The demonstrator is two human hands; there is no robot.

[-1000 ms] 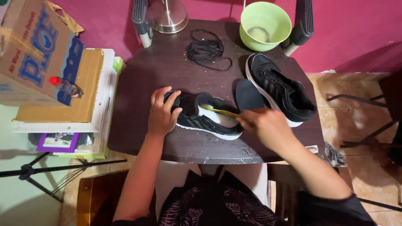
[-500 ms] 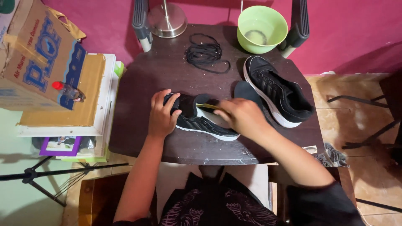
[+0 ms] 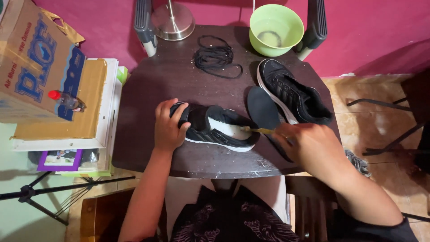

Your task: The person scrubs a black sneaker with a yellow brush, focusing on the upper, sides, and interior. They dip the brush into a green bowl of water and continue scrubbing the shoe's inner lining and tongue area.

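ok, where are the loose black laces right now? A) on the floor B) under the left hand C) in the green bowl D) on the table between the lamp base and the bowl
D: the laces lie coiled on the dark table, between the lamp base and the green bowl, apart from both hands.

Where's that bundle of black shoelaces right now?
In the head view the black shoelaces lie loose at the far middle of the dark table, between the lamp base and the green bowl, apart from both shoes.
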